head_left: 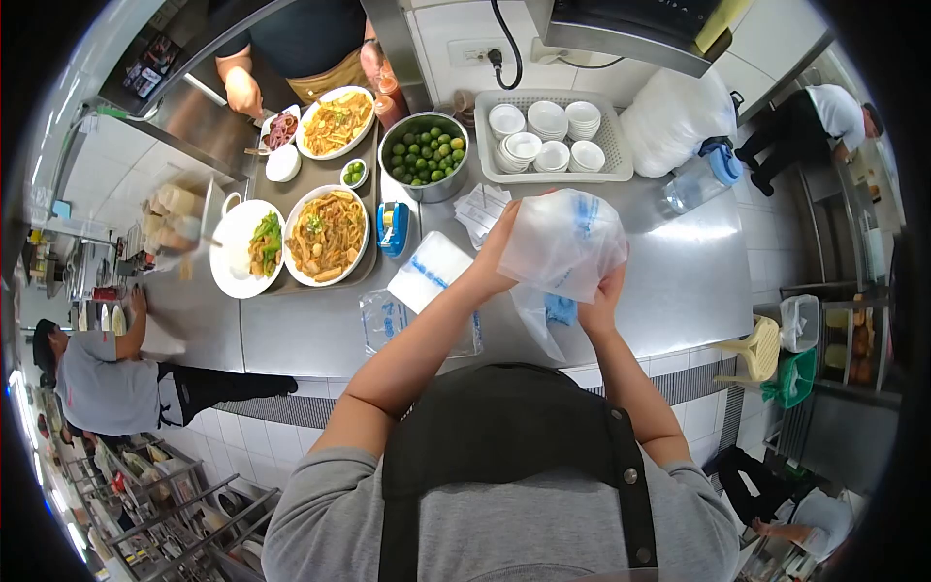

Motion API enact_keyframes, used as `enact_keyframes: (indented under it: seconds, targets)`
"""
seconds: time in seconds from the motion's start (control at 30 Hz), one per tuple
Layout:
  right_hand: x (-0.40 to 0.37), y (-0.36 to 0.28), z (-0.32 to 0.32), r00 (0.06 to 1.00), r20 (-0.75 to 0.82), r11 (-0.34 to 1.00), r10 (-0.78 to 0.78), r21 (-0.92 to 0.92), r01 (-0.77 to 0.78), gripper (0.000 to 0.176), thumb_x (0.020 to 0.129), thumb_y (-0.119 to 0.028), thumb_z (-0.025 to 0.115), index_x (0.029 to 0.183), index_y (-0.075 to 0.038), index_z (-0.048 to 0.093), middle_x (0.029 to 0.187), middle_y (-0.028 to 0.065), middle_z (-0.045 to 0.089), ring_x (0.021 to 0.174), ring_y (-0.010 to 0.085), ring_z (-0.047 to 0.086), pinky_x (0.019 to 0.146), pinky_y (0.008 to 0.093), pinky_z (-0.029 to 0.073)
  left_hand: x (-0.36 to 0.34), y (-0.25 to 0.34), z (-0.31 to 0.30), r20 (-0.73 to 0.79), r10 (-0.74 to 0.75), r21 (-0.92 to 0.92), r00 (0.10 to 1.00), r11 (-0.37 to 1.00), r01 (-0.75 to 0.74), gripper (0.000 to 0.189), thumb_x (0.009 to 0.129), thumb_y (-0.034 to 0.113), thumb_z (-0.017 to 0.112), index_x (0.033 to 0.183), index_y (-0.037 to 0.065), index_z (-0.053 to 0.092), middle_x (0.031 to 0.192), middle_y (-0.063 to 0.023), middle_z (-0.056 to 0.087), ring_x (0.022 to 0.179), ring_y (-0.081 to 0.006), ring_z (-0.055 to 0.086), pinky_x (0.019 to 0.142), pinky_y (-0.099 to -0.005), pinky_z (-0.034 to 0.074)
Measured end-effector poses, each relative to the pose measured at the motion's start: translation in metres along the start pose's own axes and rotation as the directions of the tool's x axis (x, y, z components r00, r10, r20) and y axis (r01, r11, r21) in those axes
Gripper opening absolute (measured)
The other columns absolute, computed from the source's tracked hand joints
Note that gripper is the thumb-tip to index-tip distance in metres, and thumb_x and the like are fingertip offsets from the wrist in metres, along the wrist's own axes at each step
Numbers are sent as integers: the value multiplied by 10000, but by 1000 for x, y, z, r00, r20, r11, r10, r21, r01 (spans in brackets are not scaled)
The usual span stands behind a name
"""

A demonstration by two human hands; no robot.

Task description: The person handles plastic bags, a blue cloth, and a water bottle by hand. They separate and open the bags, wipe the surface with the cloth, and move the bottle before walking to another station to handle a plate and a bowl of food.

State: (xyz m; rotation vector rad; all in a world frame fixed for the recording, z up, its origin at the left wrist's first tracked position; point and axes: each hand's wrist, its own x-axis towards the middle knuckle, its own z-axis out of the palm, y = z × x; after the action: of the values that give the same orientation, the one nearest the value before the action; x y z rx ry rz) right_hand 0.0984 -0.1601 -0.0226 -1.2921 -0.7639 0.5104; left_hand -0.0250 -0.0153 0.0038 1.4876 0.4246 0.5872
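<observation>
Both my hands hold a translucent white plastic bag (562, 242) with blue print, above the steel counter (669, 291). My left hand (497, 250) grips its left side, fingers partly behind the plastic. At the lower right edge of the bag, my right hand (603, 296) has its fingers wrapped round the plastic. A blue-printed flap hangs below. Just left of the bag lie a stack of white folded bags (432, 272) and some white paper slips (480, 215). A clear printed wrapper (383, 325) is near the counter's front edge.
A tray (325, 283) carries noodle dishes at left, beside a blue tape dispenser (392, 229). Behind stand a pot of green citrus (424, 157), a basket of white cups (621, 145) and a water jug (700, 179). Several people are around; one stands across the counter.
</observation>
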Motion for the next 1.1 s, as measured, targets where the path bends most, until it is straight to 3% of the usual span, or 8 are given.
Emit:
enact_keyframes:
  seconds: [0.07,0.17,0.27,0.37,0.57,0.87,0.97,1.1]
  targets:
    - [35,-12,2,998,39,998,57,-17,-56,774,818,-133,769,1422,-20,299,1349,110,454,1245,200,470,1055,347,400,28,1,-5,-28,31,21,999,999,-30,678,768,200,818,1374,75,543,1362,-139,536,1271,-284,510,1074,-371,411]
    - [56,-14,-14,983,132,989,128,-95,-116,833,777,-126,799,1445,-35,310,1355,119,459,1263,205,466,1057,347,406,46,-2,-18,108,272,548,956,786,-286,602,814,201,772,1362,88,553,1362,-142,539,1245,-308,521,1051,-380,424]
    - [80,-32,-16,994,111,961,-22,-272,52,816,747,-115,810,1442,-52,387,1403,116,433,1290,220,464,1063,344,410,51,-14,-21,114,369,641,923,683,-352,548,847,202,737,1349,76,558,1347,-143,543,1206,-329,541,1028,-388,435]
    - [94,-23,-17,963,225,972,-147,-148,183,778,723,-123,826,1413,-66,470,1462,102,383,1296,235,469,1062,359,419,53,-36,-22,20,279,548,960,800,-243,607,814,220,795,1349,59,556,1328,-137,545,1188,-306,553,1010,-378,445]
    - [87,-2,-11,966,259,991,22,-135,14,804,715,-202,873,1413,-99,488,1499,128,327,1357,274,404,1101,415,394,51,-2,-32,-35,-79,115,996,990,82,776,691,249,914,1350,47,557,1311,-102,536,1217,-236,532,961,-357,475]
    - [123,-25,6,915,348,913,-206,-269,308,973,619,-292,950,1428,-80,453,1477,143,369,1371,288,394,1096,439,403,77,6,-35,-107,245,160,964,961,-226,592,717,158,882,1237,23,633,1225,-68,580,1056,-178,595,834,-276,498]
    - [115,2,10,966,253,999,45,2,-47,1041,594,-311,962,1447,-62,419,1484,127,379,1368,270,403,1107,414,391,73,-3,-30,-134,129,63,983,991,-121,571,709,126,874,1214,1,639,1214,-61,577,949,-133,585,724,-247,482]
    - [113,12,8,946,316,995,69,46,-88,1088,610,-260,951,1493,-61,347,1518,101,352,1394,255,381,1116,398,381,68,-3,-45,-62,66,235,996,971,-49,596,693,134,885,1211,-14,629,1200,-48,576,837,-107,538,659,-241,454]
